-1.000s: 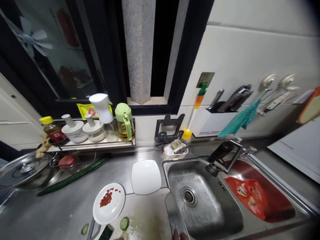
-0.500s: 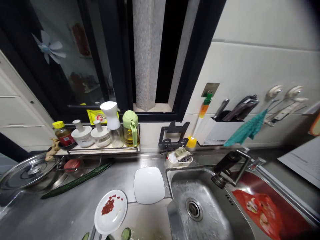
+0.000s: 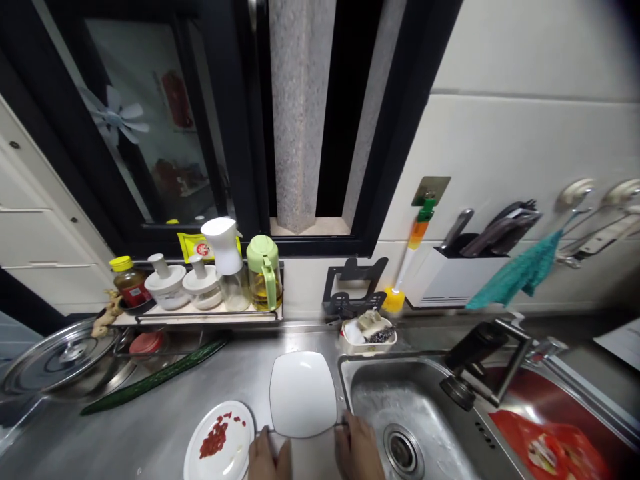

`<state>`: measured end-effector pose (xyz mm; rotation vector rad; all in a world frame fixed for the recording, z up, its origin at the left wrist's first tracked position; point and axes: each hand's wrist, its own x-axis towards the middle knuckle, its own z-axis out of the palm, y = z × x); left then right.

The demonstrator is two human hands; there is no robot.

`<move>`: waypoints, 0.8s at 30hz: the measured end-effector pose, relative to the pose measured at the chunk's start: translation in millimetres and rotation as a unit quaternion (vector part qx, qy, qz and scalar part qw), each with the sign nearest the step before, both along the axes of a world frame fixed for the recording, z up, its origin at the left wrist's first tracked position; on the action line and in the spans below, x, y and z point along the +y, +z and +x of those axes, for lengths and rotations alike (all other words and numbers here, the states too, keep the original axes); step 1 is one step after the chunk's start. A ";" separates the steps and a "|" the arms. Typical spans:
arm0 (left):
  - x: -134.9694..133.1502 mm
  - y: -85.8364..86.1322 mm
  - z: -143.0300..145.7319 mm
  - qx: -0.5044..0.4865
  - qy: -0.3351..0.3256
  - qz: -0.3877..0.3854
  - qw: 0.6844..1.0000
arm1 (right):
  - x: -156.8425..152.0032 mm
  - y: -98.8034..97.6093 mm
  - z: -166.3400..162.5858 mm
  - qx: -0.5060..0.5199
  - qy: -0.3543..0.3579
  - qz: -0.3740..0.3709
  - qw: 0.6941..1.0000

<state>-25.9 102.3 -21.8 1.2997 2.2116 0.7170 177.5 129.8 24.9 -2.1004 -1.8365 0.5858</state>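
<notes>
At the near edge of the steel counter [image 3: 150, 427], both hands come up from the bottom of the view to the empty square white plate [image 3: 303, 393]. The left hand [image 3: 267, 459] has its fingers [image 3: 264, 437] at the plate's near left corner; the right hand [image 3: 359, 448] has its fingers [image 3: 345, 427] at the near right corner. The fingers curl at the rim, but whether they grip it or only touch it cannot be told, since the palms are cut off by the frame. The plate lies flat on the counter, just left of the sink [image 3: 400, 413] and not lifted.

Just left of it stands a round white plate [image 3: 219, 443] carrying chopped red pieces [image 3: 213, 440], which suggests that some cutting is already done. The square plate holds nothing yet, so whatever is meant for it is judged still to come.

Farther back on the left, a whole cucumber [image 3: 155, 378] lies uncut along the counter, near a pot lid [image 3: 60, 357]. Behind it a rack [image 3: 200, 313] holds condiment jars and a green-lidded oil bottle [image 3: 265, 273]. At right, the faucet [image 3: 475, 367] hangs over the sink, with a red bag [image 3: 550, 447] in the second basin. On the wall beyond are a knife holder [image 3: 460, 277] and a teal cloth [image 3: 520, 277].
</notes>
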 end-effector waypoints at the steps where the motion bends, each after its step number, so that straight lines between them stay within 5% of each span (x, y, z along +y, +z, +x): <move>1: 13.0 3.6 3.0 0.000 0.011 -0.032 0.999 | 14.6 7.2 -2.8 0.001 0.008 -0.033 0.999; 5: 43.1 19.0 7.2 -0.032 -0.027 -0.116 0.992 | 51.0 20.6 -11.9 0.012 0.035 -0.051 0.998; 16: 47.7 29.0 9.8 -0.039 0.001 -0.075 0.996 | 66.6 -1.6 -5.8 0.108 0.015 -0.056 0.992; 24: 7.2 17.1 -0.6 -0.040 -0.018 -0.053 0.998 | 23.4 12.7 5.3 0.200 0.008 -0.026 0.980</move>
